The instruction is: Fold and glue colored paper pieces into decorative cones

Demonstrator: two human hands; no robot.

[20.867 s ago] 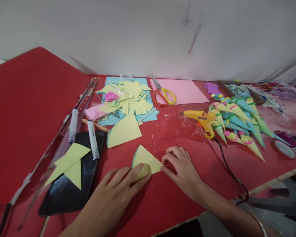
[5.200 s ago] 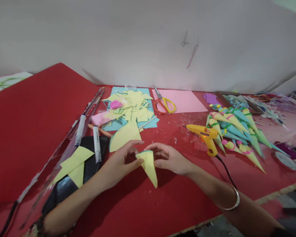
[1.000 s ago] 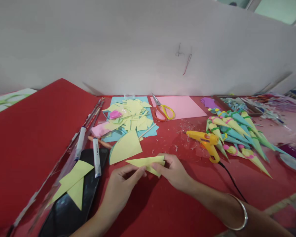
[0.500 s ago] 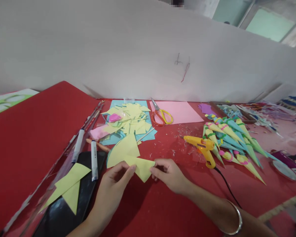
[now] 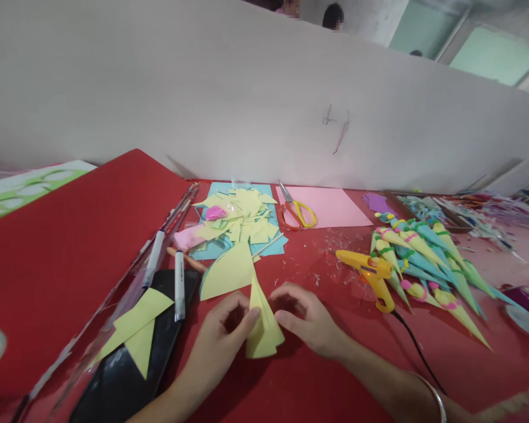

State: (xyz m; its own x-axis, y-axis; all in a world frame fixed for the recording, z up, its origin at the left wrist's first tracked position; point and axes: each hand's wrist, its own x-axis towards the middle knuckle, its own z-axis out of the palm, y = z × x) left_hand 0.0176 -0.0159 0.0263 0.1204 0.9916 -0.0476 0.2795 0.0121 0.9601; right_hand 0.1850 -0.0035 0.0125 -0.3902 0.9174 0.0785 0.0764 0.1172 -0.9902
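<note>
A pale yellow paper piece (image 5: 264, 329), folded into a narrow fan with its point upward, is pinched at its left side between the thumb and fingers of my left hand (image 5: 231, 329). My right hand (image 5: 306, 320) is at the paper's right edge, fingers curved and thumb apart from them. Whether its fingertips touch the paper I cannot tell. Just behind lies a stack of yellow paper sectors (image 5: 229, 273). Other yellow cut pieces (image 5: 143, 317) rest on a black flat object (image 5: 110, 382) to the left.
Beyond my right hand lies a yellow glue gun (image 5: 365, 270) with a black cord. Yellow and blue paper cones (image 5: 423, 247) are heaped at right. Scissors (image 5: 297, 214) rest on pink paper (image 5: 335, 205). Paper scraps (image 5: 242, 211) and markers (image 5: 179, 285) lie toward the left.
The yellow paper has turned from a wide shape with its point down to an upright narrow fan. My right fingers have come off its corner. The view has shifted slightly left.
</note>
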